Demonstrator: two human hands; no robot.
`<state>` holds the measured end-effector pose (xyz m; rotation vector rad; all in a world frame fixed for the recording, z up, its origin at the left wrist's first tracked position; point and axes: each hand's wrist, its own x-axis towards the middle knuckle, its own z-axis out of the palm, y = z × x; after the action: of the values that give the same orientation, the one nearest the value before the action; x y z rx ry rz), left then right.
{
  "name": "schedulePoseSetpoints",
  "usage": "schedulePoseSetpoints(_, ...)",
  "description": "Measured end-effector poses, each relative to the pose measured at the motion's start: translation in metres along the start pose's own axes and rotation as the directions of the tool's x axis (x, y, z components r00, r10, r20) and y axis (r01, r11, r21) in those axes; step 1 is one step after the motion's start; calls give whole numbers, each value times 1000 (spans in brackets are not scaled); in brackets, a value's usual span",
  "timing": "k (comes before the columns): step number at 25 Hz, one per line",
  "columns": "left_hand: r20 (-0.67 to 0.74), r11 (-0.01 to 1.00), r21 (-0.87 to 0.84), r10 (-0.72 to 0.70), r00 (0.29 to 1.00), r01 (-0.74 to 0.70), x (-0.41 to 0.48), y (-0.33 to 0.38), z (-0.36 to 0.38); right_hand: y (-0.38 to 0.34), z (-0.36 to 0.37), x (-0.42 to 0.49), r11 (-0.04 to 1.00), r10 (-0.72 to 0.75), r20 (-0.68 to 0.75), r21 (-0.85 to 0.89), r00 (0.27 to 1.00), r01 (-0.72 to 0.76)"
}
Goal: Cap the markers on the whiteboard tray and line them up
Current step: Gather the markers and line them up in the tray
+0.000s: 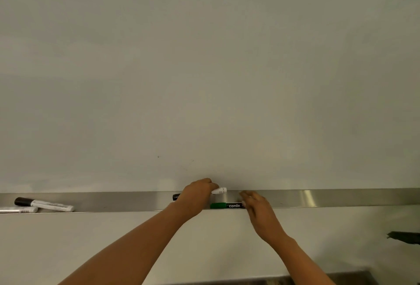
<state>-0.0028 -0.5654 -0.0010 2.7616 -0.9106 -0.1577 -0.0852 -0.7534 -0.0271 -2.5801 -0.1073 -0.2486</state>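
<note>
Brushed metal forms the whiteboard tray (318, 198), where a green marker (227, 205) printed "camlin" lies along the front lip. The right hand (256, 207), fingers loosely spread, touches its right end. The left hand (197, 196) grips a white marker (219, 191) with a black cap; its small print is unreadable. Two more markers (44, 204) lie well apart at far left

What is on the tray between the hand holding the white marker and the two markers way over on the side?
Nothing: in the head view that stretch of tray between the left hand and the black-capped marker is bare metal.
</note>
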Motion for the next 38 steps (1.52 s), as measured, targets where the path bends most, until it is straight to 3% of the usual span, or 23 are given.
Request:
schedulePoseSetpoints(3,43,996,68,58,997,-61,6,18,4,11,-9,-7,975,180,-175,159,968,-153)
schedulePoseSetpoints(7,77,987,106,113,991,-121,18,43,5,22,-16,-14,944,307,-224,191,925,-267)
schedulePoseSetpoints(19,115,994,30,99,988,-103,35,66,13,25,-16,-10,942,333,-172,101,927,-320)
schedulePoseSetpoints(23,-35,973,-223,-71,997,61,25,51,3,22,-14,-10,936,350,-162,94,923,-338)
schedulePoseSetpoints(26,-171,821,-512,-386,907,253,7,26,-8,20,-13,-7,926,373,-169,133,912,-353)
schedulePoseSetpoints(29,-114,580,-739,-609,785,343,-12,6,-14,18,-12,-4,898,426,-168,198,889,-393)
schedulePoseSetpoints(32,14,428,-805,-680,733,412,-21,1,-12,16,-14,-2,862,471,-150,285,869,-418)
schedulePoseSetpoints(35,173,262,-858,-662,729,441,-22,4,-9,16,-18,2,819,510,-110,365,853,-443)
schedulePoseSetpoints(38,234,204,-868,-637,735,453,-19,10,-11,15,-22,3,808,506,-70,387,860,-444)
